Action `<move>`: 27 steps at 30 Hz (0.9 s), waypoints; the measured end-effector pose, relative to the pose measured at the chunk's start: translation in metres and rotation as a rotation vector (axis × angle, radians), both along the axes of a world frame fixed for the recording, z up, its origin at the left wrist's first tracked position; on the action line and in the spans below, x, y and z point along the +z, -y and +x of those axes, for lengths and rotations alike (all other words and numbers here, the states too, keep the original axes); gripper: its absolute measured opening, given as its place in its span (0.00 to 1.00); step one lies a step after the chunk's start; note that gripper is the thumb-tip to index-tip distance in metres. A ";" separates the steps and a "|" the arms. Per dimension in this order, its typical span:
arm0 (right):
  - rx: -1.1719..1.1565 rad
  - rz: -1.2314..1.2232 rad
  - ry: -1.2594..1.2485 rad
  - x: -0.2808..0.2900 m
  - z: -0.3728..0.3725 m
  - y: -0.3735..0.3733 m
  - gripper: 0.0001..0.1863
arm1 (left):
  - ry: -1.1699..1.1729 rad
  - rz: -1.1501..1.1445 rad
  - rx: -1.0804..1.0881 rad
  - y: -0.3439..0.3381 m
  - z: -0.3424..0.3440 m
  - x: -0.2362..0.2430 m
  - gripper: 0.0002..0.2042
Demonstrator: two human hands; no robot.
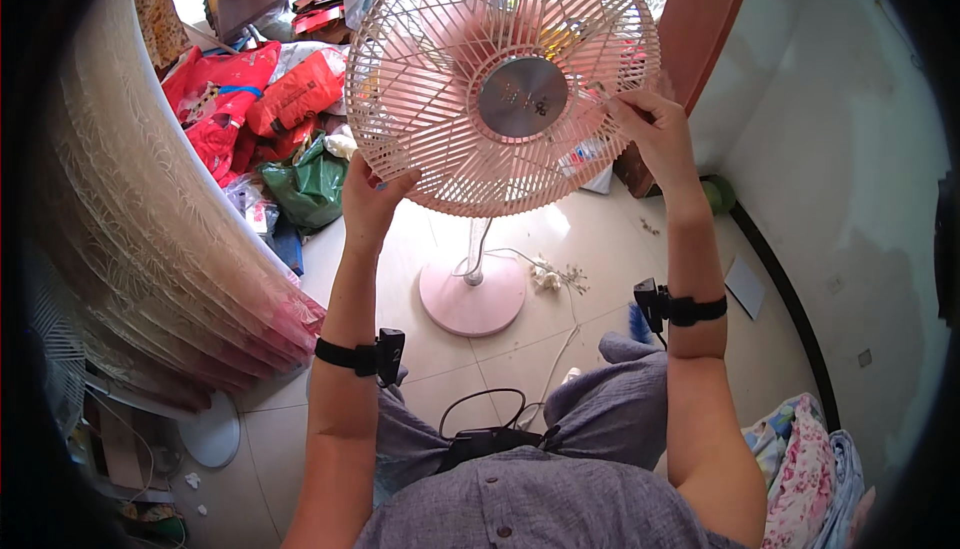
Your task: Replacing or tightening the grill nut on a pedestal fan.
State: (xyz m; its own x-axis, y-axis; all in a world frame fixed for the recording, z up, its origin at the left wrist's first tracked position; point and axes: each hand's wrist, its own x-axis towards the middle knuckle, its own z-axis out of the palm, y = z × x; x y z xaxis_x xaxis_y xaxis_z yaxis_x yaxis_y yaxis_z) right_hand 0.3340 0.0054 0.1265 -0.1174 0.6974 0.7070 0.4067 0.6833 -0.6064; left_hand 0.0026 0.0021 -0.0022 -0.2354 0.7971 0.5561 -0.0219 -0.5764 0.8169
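A pink standing fan faces me, its round wire grille (pixel 430 174) in front of pale pink blades. A grey disc (pixel 523 97) forms the grille's centre. At the grille's lower left rim, my left hand (pixel 375 196) is closed round the edge, thumb to the front. My right hand (pixel 655 129) is at the right side of the grille, thumb and forefinger pinched together near the bars. Whatever lies between those fingertips is too small to make out. Below, the fan's round pink base (pixel 472 296) stands on the tiled floor.
Red and green bags (pixel 305 184) are heaped at the far left beside a pale curtain (pixel 180 219). Grey fluff (pixel 560 277) and a white cord (pixel 568 349) lie near the base. Folded floral cloth (pixel 800 459) is at the lower right. A reddish-brown board (pixel 708 19) stands at the far right.
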 end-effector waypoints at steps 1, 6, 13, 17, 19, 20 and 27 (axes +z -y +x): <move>0.018 -0.029 -0.020 0.001 0.002 -0.001 0.08 | 0.005 -0.006 -0.004 0.001 0.000 0.002 0.24; 0.194 -0.103 -0.192 0.005 -0.004 -0.006 0.07 | 0.015 -0.003 -0.016 0.000 0.000 0.002 0.26; 0.125 0.143 -0.326 0.002 -0.050 -0.010 0.05 | 0.001 -0.022 -0.069 0.002 -0.002 0.000 0.29; -0.031 0.386 -0.213 -0.009 -0.038 -0.035 0.05 | 0.011 -0.030 -0.081 0.003 0.005 0.002 0.28; -0.057 0.370 -0.216 -0.010 -0.038 -0.033 0.05 | 0.003 -0.032 -0.070 0.004 0.005 0.004 0.27; -0.087 0.355 -0.214 -0.009 -0.038 -0.029 0.05 | -0.002 -0.032 -0.065 0.004 0.005 0.004 0.27; -0.296 0.604 0.267 -0.008 -0.031 -0.012 0.06 | -0.013 -0.023 -0.048 0.003 -0.002 0.001 0.28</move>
